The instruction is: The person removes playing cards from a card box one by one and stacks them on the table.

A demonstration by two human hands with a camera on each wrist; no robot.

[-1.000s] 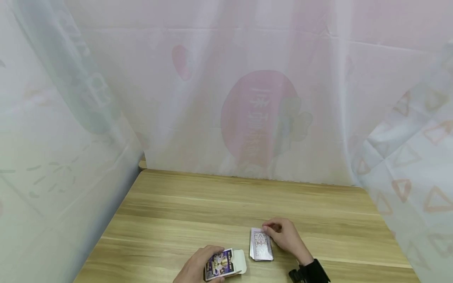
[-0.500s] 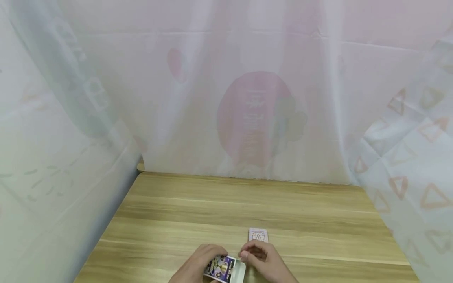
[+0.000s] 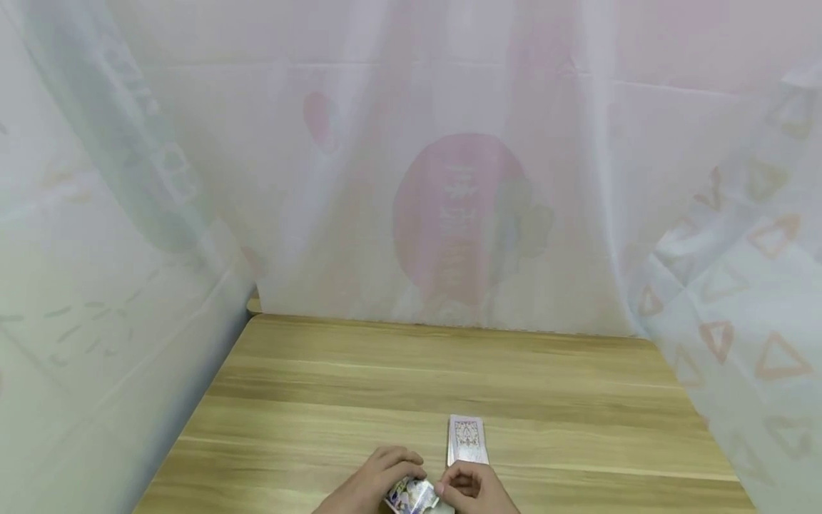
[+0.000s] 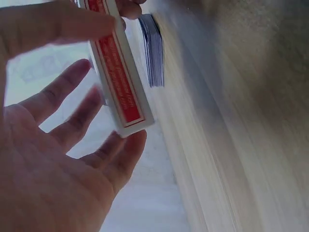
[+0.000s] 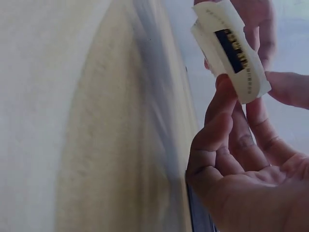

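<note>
My left hand [image 3: 375, 482] holds a playing-card box [image 3: 409, 495] low in the head view, tilted above the table. In the left wrist view a red label with lettering runs along the narrow side of the box [image 4: 120, 79], between thumb and fingers. My right hand [image 3: 478, 489] is at the box's right end, curled fingers and thumb pinching its edge or flap. The right wrist view shows that pale end of the box [image 5: 231, 53] with a dark, gold-lettered patch. Just beyond the right hand lies a stack of playing cards [image 3: 467, 435], patterned back up, partly covered by the hand.
A wood-grain table [image 3: 321, 400] spreads out beyond the hands. Pale printed curtains [image 3: 359, 235] hang along its back edge and both sides.
My right hand has come from the card stack, down and left to the box's end, where it pinches. The left hand has shifted slightly right and turned the box.
</note>
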